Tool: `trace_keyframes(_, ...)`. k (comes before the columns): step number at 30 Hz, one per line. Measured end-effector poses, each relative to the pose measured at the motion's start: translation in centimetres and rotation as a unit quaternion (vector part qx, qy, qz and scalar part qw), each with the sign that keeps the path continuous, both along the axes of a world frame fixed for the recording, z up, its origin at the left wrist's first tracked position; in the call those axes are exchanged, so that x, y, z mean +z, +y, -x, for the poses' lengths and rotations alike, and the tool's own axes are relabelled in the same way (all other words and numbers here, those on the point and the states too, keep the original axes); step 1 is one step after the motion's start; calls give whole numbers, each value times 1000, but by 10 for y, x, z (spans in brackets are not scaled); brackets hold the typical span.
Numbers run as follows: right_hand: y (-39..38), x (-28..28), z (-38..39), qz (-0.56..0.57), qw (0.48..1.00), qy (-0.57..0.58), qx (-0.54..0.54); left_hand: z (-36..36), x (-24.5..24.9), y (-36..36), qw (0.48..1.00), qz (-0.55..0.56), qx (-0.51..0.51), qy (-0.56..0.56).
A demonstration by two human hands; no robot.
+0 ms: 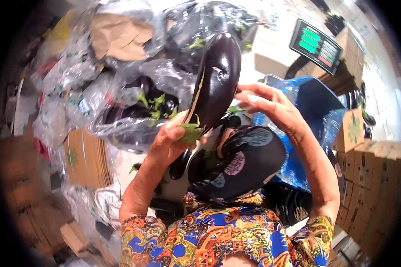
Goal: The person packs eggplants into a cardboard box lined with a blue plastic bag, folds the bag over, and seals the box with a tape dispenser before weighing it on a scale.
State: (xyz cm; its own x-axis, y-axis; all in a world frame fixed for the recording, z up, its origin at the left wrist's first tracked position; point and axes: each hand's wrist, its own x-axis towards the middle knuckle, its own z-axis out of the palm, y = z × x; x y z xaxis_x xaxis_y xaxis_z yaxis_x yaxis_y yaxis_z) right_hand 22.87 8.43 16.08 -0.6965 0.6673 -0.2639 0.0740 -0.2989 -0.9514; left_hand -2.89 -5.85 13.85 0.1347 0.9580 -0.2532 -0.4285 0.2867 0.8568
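A large, glossy dark purple eggplant (219,73) is raised in front of me, its rounded end pointing away and a pale scar line running down its left side. My left hand (168,132) is closed around its green stem end. Beside the eggplant's right side is my right hand (272,106), fingers stretched out and apart, fingertips close to the skin. Below lies a dark cloth (249,153) with leaf and tree prints, over what looks like my knee. Another eggplant (179,165) rests on the floor by the cloth.
Clear plastic bags (133,131) with more eggplants (142,84) spread at the left and back. A scale display (315,46) with green readouts stands back right, near a crate (314,91) lined with blue plastic. Cardboard boxes (365,164) are stacked right; flattened cardboard (85,158) stands left.
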Motion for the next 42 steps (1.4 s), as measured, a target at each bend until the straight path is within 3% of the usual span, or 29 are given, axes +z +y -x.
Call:
trace_keyframes(4, 3, -2, -1, 74, 971, 226, -32, -19, 3, 21, 994, -9, -93, -53)
trace_keyframes(6, 7, -6, -1, 124, 954, 272, -34, -21, 0, 29, 982, 7, -162, -95)
trace_keyframes(7, 7, -5, -1, 128, 950, 280, -53, -21, -7, 33, 971, 5, -168, -168)
trace_keyframes(8, 7, -3, 0, 131, 946, 289, -71, -23, -11, 42, 965, -188, -174, 52)
trace_keyframes(9, 7, -2, 2, 133, 941, 298, -87, -25, -11, 54, 876, -367, -165, 265)
trace_keyframes(12, 8, -3, 6, 102, 940, 268, -186, -50, 2, 54, 984, -96, -47, 139)
trace_keyframes(15, 1, -4, 5, 91, 941, 223, -236, -72, 2, 73, 912, -281, 15, 299)
trace_keyframes(18, 4, -4, -9, 155, 927, 217, -263, -65, 12, 78, 986, -137, -70, 63)
trace_keyframes(19, 5, -5, -15, 132, 935, 206, -256, -69, 11, 76, 992, -118, -33, -35)
trace_keyframes(22, 6, -3, -22, 102, 946, 188, -245, -64, -6, 73, 987, -85, -29, -131)
trace_keyframes(24, 5, -5, -17, 93, 944, 169, -267, -67, -1, 69, 985, -70, -31, -155)
trace_keyframes(28, 2, -11, -13, 108, 948, 246, -172, -61, -6, 64, 976, -34, -47, -209)
trace_keyframes(32, 2, -18, -9, 110, 947, 267, -144, -67, -1, 64, 979, -60, -71, -184)
trace_keyframes(34, 0, -14, -9, 107, 945, 271, -151, -65, -4, 66, 982, -84, -97, -135)
trace_keyframes(42, -11, -11, -9, 98, 941, 197, -257, -77, 9, 73, 976, 19, -81, -199)
